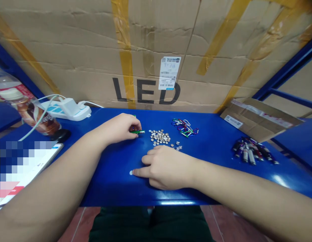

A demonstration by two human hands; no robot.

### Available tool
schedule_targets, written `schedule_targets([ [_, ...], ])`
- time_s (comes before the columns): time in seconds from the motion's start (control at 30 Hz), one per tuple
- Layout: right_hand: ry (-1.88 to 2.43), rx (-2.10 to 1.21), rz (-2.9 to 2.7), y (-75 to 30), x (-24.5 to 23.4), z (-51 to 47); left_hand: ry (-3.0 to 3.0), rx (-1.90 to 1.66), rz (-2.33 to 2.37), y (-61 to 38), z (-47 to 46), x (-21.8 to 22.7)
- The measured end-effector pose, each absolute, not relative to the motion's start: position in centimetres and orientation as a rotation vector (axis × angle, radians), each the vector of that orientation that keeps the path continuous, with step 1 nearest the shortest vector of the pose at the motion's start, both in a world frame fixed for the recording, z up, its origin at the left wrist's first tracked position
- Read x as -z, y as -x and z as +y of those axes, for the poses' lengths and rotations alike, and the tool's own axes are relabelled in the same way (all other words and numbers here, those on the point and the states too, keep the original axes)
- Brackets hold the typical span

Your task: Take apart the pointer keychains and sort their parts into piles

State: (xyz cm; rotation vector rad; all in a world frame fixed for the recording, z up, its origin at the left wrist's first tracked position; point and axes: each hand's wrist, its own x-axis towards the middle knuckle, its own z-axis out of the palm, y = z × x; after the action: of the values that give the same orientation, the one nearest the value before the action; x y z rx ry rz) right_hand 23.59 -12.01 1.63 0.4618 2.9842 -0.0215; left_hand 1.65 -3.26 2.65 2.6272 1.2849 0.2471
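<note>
Our forearms (67,178) cross the lower corners. At lower centre, just inside the desk's (135,198) front edge, our right hand (168,166), unclamped, rests its index fingertip on a silver button cell (131,172): probably light, stiff, slippery, best pinched by its rim. Centre left, our left hand (122,129) is clamped on a green metal tube (138,132), likely rigid, best held mid-barrel. Beyond the loose cells (159,137), room for moving spans from carabiners (184,134) to metal tubes (251,157) at right.
</note>
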Motion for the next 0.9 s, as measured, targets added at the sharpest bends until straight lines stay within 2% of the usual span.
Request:
schedule_targets([
  [0.17,-0.552,-0.003,2.986,-24.8,-1.5,-11.2,-2.512,0.017,1.505,-1.6,-3.4,-2.6],
  [0.43,-0.975,-0.077,2.862,-27.2,-2.2,-9.0,-2.444,0.027,1.563,-0.9,-3.0,-2.2],
  [0.9,-1.635,0.525,3.087,-33.2,-1.4,-5.6,-2.568,-0.101,1.557,-0.9,-3.0,-2.0],
])
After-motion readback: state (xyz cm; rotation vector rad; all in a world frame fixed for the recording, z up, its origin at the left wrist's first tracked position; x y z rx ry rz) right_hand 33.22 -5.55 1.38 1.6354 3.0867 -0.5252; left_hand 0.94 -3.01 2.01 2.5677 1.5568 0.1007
